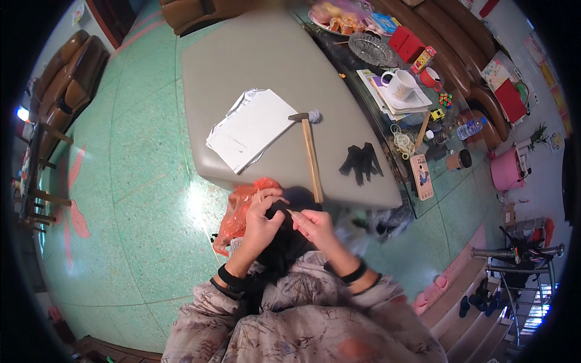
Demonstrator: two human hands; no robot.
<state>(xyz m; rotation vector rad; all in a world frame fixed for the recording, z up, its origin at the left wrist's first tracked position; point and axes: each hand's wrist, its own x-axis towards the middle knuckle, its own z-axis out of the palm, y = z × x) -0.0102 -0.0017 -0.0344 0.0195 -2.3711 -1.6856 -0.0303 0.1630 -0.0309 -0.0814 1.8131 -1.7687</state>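
1. Both hands met over the lap, just below the near edge of the grey padded table. They worked a piece of black fabric held between them, which draped down over the knees.
2. L hand was clenched on the top of the fabric, fingers curled over it, prob. to keep it bunched and steady.
3. R hand pinched the fabric edge w/ thumb and forefinger; maybe sth thin in the pinch, too small to tell.
4. Orange plastic bag sat just beside the L hand, partly under it, close enough to reach w/o moving.
5. Hammer lay on the table, wooden handle pointing at the person, head away, so handy to grab.
6. Stack of white papers lay left of the hammer; black fabric strips lay to its right, apart from the hands.
7. Glass side table on the right held a phone, a white mug, rubber bands and clutter, well apart from the work.
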